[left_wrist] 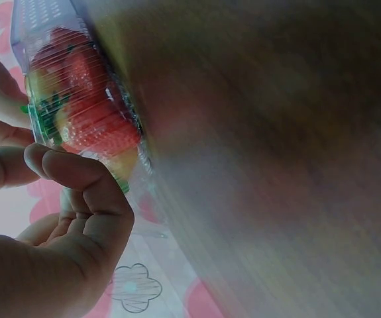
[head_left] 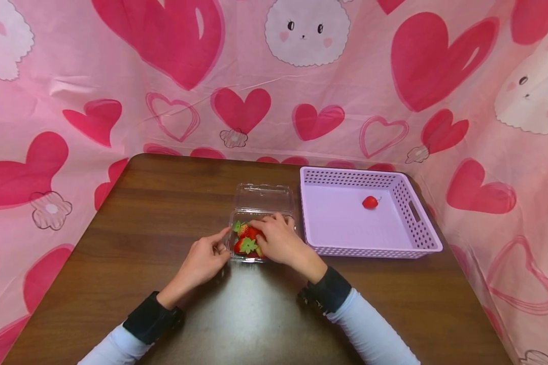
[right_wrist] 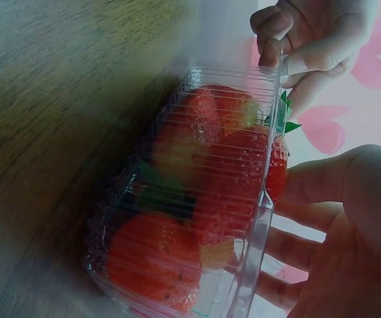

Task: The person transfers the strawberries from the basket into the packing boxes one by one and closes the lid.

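A clear plastic clamshell box sits mid-table with its lid folded back, away from me. Several red strawberries with green leaves lie inside, seen through the ribbed wall in both wrist views. My left hand pinches the box's left rim between thumb and forefinger. Over the box's right half, my right hand reaches in from above, its fingers spread and slightly bent. Its thumb touches a strawberry at the rim. The right fingertips are partly hidden behind the box wall and fruit.
A lilac perforated basket stands just right of the box, with one strawberry near its back right. The brown wooden table meets a pink heart-patterned curtain at the back and sides.
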